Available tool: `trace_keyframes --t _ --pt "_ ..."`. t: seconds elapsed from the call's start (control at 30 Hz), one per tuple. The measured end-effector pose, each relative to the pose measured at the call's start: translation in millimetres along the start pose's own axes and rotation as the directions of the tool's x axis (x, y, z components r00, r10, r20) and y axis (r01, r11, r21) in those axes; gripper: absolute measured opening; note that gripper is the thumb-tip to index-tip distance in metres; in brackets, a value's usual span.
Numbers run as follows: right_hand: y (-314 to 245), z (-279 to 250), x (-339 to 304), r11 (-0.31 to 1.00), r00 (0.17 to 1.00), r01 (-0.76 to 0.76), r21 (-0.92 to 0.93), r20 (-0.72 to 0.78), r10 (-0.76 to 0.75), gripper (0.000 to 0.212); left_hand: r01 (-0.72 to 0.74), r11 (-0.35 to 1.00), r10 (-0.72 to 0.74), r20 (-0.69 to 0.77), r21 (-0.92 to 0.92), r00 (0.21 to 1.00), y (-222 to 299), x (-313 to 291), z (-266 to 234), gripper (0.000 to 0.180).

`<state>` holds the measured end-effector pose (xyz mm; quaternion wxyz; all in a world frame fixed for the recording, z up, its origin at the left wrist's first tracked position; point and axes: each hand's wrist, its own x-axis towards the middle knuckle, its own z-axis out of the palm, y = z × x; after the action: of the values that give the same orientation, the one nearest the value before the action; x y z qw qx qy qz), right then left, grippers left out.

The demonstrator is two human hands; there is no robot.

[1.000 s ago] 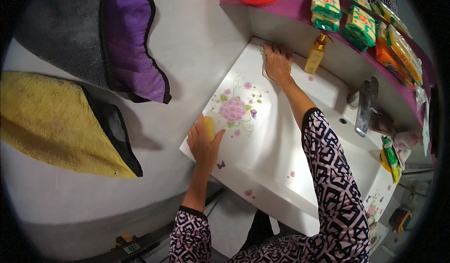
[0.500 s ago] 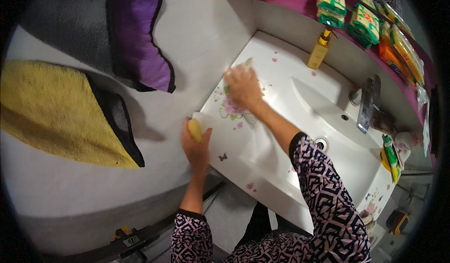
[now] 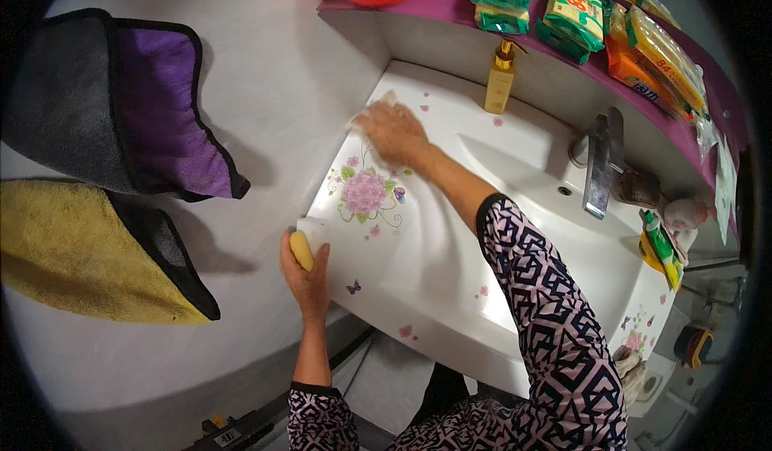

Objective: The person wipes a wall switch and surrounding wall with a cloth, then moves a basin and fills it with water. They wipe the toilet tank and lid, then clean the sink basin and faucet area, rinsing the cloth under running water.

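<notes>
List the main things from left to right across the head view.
Yellow fuzzy black-edged towel, left hand holding a yellow oblong bar, right hand, gold pump bottle, chrome metal faucet, green-and-yellow packet.

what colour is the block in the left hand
The block in the left hand is yellow, seen in the head view.

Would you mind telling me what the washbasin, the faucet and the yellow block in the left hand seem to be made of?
Washbasin: likely glazed ceramic, from its glossy white surface and bright reflections.
Faucet: probably chrome-plated metal, from its shiny, silvery look.
Yellow block: perhaps soap or sponge; its surface looks smooth and matte, but too small to tell.
</notes>
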<state>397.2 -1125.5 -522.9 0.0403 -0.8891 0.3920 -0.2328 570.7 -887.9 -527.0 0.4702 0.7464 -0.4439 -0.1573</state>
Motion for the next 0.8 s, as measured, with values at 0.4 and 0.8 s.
trace_keyframes --t 0.4,0.8 --pt "22 -25 -46 0.717 0.741 -0.671 -0.188 -0.218 0.635 0.054 -0.129 0.981 0.134 -0.023 0.145 0.991 -4 -11 -11 0.069" --pt "-101 38 -25 0.946 0.972 -0.219 -0.237 -0.134 0.192 0.039 -0.066 0.998 0.065 -0.121 0.000 0.990 -25 -22 -48 0.067"
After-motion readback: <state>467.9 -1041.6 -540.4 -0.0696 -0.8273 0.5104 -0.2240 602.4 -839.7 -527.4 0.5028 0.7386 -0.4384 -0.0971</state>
